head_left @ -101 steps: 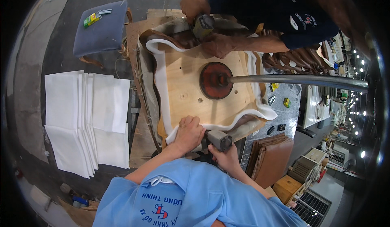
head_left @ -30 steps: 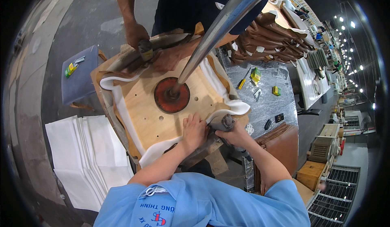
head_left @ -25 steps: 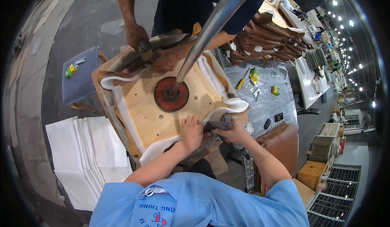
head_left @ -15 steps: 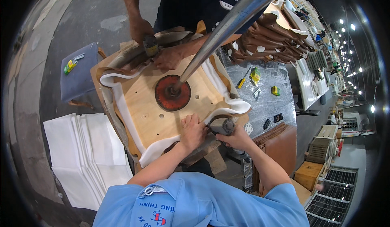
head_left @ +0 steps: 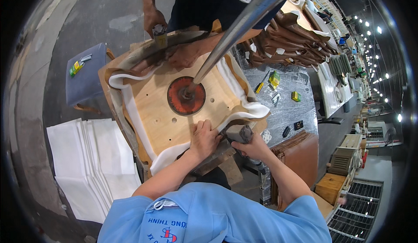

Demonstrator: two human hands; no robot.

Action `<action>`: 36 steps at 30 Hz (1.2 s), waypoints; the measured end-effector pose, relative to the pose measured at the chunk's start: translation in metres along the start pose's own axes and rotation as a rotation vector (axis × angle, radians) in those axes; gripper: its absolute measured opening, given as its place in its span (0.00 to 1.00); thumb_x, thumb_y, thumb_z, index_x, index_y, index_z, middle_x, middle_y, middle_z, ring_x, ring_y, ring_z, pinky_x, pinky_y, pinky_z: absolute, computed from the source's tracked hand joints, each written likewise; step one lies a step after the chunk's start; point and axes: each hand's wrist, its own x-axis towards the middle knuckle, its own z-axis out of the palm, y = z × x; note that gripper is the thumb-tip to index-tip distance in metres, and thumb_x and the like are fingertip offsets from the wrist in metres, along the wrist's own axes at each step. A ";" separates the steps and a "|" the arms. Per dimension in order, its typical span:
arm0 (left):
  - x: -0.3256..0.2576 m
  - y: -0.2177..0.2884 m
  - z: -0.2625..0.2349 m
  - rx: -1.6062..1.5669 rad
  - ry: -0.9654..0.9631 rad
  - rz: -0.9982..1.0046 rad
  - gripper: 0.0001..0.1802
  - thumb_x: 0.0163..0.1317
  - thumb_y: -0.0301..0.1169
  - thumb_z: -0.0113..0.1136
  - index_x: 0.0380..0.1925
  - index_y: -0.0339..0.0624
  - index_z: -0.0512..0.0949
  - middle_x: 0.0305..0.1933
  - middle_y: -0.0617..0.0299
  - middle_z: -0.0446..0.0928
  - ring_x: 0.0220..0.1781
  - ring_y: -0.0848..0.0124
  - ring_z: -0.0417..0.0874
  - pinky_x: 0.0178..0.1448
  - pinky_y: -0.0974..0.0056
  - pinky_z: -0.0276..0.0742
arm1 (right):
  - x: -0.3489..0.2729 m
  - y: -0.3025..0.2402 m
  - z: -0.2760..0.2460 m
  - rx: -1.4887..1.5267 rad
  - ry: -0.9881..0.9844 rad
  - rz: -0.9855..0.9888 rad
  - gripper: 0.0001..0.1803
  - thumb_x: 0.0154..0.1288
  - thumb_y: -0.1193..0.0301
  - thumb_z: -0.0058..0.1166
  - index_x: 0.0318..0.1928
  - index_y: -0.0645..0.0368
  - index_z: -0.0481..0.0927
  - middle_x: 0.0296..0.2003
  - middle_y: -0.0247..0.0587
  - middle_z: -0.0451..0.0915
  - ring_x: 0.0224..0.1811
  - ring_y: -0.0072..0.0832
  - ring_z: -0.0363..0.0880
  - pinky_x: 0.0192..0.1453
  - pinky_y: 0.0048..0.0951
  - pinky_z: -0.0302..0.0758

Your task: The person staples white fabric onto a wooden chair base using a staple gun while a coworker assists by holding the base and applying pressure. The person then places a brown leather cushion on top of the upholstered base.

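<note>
Plywood panel [head_left: 161,112] lies under the red disc [head_left: 177,102] and looks stiff; its white padding [head_left: 169,157] seems soft, best held along the near edge, where the left hand [head_left: 204,141] rests, any pinch hidden; the right hand [head_left: 254,147] grips a staple gun [head_left: 238,133].

Mod. bright indoor light; white ceiling lamps [head_left: 379,30] show as small glaring spots on the R vs. a dark bkgd. Metal pole [head_left: 237,34] carries a bright streak; wrapped table [head_left: 291,117] glints. Soft shadow on board [head_left: 163,108] nr its R edge. Co-worker's dark shirt [head_left: 196,8] loses detail. Heavy fisheye bend, corners black, far bkgd fuzzy; middle fairly sharp.
</note>
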 end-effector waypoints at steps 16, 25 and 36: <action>-0.010 -0.004 -0.011 -0.010 -0.105 -0.005 0.12 0.57 0.39 0.76 0.29 0.45 0.84 0.44 0.57 0.72 0.52 0.55 0.71 0.57 0.48 0.63 | -0.003 -0.015 0.013 -0.105 0.037 0.015 0.29 0.63 0.63 0.78 0.60 0.63 0.83 0.35 0.37 0.88 0.27 0.22 0.83 0.33 0.31 0.81; -0.007 -0.007 -0.008 -0.056 -0.098 -0.052 0.08 0.57 0.33 0.74 0.29 0.45 0.83 0.45 0.55 0.71 0.53 0.54 0.72 0.58 0.49 0.62 | -0.004 -0.014 0.028 -0.158 0.033 -0.079 0.26 0.66 0.65 0.75 0.60 0.63 0.84 0.44 0.42 0.91 0.44 0.30 0.88 0.54 0.37 0.84; -0.026 -0.006 -0.019 0.024 -0.014 -0.026 0.12 0.57 0.39 0.76 0.32 0.46 0.84 0.46 0.58 0.73 0.54 0.56 0.72 0.60 0.49 0.64 | -0.019 -0.004 0.033 0.100 0.023 -0.037 0.23 0.67 0.68 0.73 0.59 0.62 0.85 0.29 0.30 0.82 0.23 0.16 0.77 0.29 0.26 0.76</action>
